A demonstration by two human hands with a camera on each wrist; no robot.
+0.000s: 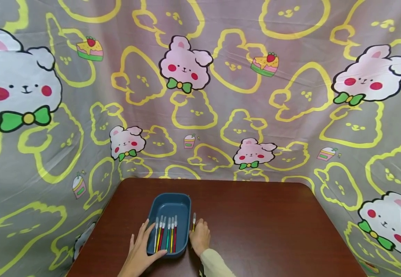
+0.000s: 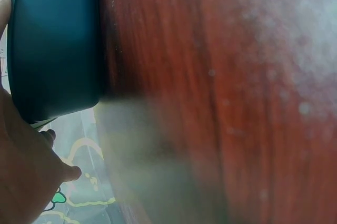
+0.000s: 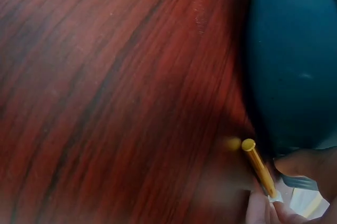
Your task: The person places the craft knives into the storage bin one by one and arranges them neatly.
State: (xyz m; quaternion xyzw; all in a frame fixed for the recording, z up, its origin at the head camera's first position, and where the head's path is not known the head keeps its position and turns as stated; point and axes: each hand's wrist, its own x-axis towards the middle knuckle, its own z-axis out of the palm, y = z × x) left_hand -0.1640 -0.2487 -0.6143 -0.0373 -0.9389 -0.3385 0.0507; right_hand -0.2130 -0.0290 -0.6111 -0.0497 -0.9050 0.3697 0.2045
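Observation:
A blue tray (image 1: 170,200) stands on the table, with several craft knives (image 1: 167,239) in it, lying side by side, clear caps pointing away from me. Their handles are white, yellow, red and green. My left hand (image 1: 139,248) rests spread across the tray's near left corner, fingers at the left rim and thumb at the near rim. Just off the tray's right side, my right hand (image 1: 200,237) pinches one gold craft knife (image 3: 258,167) between thumb and fingers. Its clear cap points away in the head view; in the right wrist view the fingers cover its lower part.
The dark wooden table (image 1: 262,223) extends far to the right of the tray. A printed curtain (image 1: 221,115) with rabbit figures surrounds the table at the back and both sides.

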